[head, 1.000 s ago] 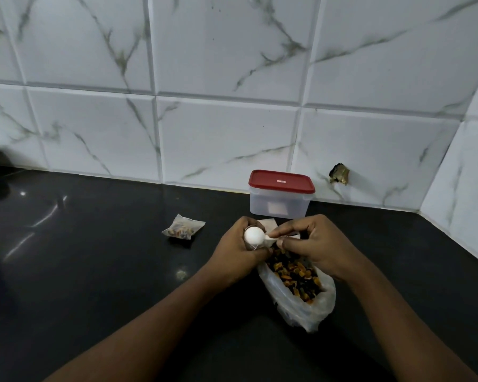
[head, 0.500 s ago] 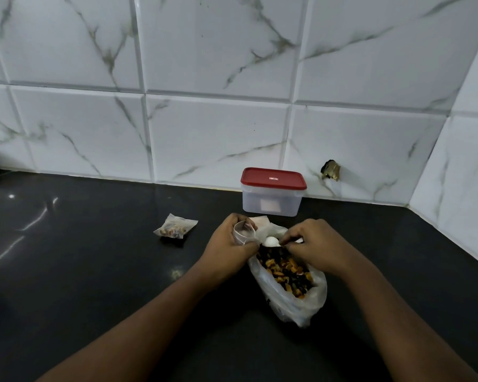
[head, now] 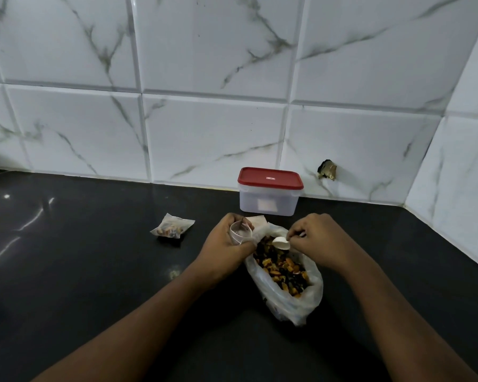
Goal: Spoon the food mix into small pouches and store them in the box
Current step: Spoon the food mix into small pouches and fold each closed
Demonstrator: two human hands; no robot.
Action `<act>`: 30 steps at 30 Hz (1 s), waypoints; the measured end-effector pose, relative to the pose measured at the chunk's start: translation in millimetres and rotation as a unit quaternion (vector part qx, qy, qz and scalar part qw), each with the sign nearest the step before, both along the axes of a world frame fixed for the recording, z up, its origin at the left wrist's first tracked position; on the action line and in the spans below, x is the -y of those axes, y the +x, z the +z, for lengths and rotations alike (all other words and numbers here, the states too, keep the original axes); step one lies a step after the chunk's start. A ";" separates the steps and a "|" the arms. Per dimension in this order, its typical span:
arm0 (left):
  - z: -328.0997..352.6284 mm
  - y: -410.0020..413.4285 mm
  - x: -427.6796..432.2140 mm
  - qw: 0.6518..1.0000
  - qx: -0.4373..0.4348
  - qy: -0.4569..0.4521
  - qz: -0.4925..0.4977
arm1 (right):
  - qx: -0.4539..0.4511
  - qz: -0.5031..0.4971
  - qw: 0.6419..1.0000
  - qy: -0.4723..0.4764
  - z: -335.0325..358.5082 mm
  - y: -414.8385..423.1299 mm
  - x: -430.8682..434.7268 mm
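Note:
A clear plastic bag of orange and dark food mix lies open on the black counter. My left hand grips a small clear pouch with its mouth held open, just left of the bag's opening. My right hand pinches the handle of a small white spoon, whose bowl dips onto the mix at the bag's mouth. A filled pouch lies on the counter to the left. The translucent box with a red lid stands closed against the wall behind my hands.
White marble-look tiles form the wall behind and to the right, with a broken hole near the box. The black counter spreads wide to the left. A pale flat piece, maybe spare pouches, lies between my hands and the box.
The spoon has gone from over the pouch in my left hand down to the mix in the bag. My left hand keeps holding the open pouch.

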State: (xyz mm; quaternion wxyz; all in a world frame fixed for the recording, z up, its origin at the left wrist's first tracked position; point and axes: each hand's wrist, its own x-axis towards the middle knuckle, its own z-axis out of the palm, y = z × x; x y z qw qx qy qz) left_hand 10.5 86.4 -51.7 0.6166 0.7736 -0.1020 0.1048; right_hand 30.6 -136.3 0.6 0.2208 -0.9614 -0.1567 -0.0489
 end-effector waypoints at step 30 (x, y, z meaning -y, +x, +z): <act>-0.6 -1.5 -0.8 1.000 -0.003 0.016 -0.023 | -0.200 0.050 0.841 0.501 1.0 -3.9 -4.4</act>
